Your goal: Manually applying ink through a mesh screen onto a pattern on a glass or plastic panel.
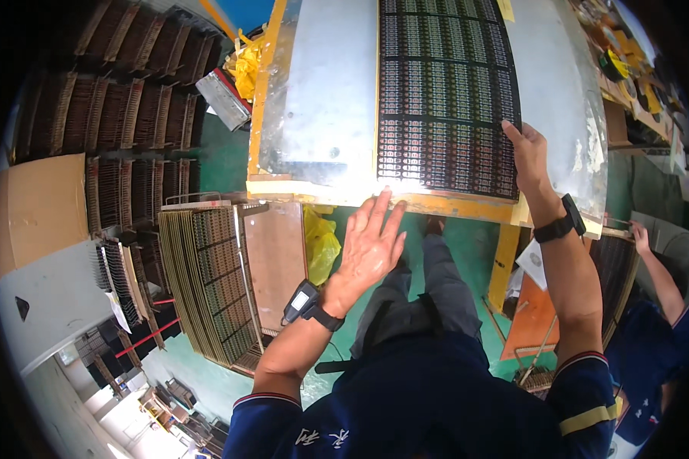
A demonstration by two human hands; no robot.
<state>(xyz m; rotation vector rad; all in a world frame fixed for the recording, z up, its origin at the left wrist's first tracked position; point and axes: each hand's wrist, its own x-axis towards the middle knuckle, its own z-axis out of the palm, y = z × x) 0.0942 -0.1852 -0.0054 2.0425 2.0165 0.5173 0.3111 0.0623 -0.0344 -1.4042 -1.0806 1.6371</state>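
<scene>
A large dark printed circuit board panel [452,92], covered with rows of small repeated patterns, lies on the pale top of a yellow-edged table [325,107]. My right hand [530,157] grips the panel's right edge, its thumb on the upper face and the other fingers partly hidden. Near the panel's lower left corner is my left hand [373,241], fingers stretched out toward the table's front edge. It holds nothing, and whether its fingertips touch the panel I cannot tell.
At left stands a rack of upright panels [214,283], with slotted racks [122,115] farther back. A yellow plastic bag [321,245] hangs below the table's front. Another person's arm [658,264] reaches toward a second rack at right.
</scene>
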